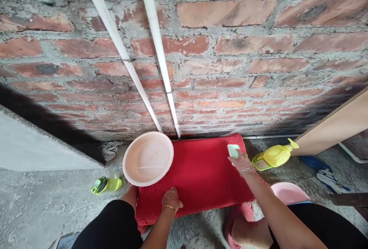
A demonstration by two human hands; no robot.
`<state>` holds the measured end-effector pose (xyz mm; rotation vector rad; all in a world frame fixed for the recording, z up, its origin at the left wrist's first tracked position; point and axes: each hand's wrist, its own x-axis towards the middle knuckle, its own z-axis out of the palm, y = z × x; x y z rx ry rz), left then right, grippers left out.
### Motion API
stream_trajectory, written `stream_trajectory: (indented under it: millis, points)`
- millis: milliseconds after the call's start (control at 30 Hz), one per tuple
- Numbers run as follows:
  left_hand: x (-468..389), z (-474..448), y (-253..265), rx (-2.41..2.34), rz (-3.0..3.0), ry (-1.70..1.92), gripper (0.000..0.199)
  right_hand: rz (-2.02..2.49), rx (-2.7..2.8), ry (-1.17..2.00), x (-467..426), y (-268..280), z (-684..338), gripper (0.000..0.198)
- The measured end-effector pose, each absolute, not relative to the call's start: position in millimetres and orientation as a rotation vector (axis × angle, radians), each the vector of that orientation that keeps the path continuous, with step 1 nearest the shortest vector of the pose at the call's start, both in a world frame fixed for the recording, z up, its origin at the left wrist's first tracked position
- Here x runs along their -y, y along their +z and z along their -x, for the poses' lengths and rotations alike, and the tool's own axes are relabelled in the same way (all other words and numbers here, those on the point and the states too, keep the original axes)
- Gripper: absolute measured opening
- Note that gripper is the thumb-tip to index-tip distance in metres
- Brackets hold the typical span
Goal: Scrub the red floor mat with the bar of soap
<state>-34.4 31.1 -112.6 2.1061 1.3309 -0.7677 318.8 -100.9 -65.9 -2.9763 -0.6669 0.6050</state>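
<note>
Clock bearings are taken from the middle of the red cloth [202, 172].

The right hand [243, 162], at two o'clock, grasps a pale green block [233, 150] over the cloth's far corner. The left hand [170, 199], at eight o'clock, rests on the near part with fingers curled; whether fabric is pinched cannot be told.

Principal hazard: the pale basin [148, 155], at ten o'clock, appears to overhang the cloth's left edge. A hard pull toward three o'clock could, in the inspector's judgement, drag or tip it.

Secondary hazards: if the block is slick, a loose grip could let it drop off the edge; an outward swing of the right forearm could knock the yellow bottle [271, 157], close by at three o'clock.
</note>
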Motion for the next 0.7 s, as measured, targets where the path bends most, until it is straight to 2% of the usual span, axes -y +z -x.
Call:
stream_trajectory:
  millis: [167, 300, 500, 700]
  points:
    - [-32, 31, -108, -1.356, -2.092, -0.769, 0.052, 2.775, 1.188, 0.619, 20, -69, -260, 0.065]
    - [-33, 29, -109, -1.372, -2.084, -0.742, 0.046, 2.761, 1.343, 0.652, -1, -70, -267, 0.065]
    - [-34, 29, -113, -1.349, -2.083, -0.725, 0.043, 2.922, 0.880, 0.760, 81, -69, -347, 0.066]
    - [-33, 29, -114, -1.383, -2.060, -0.703, 0.040, 2.991, 0.270, 0.630, 136, -67, -377, 0.071]
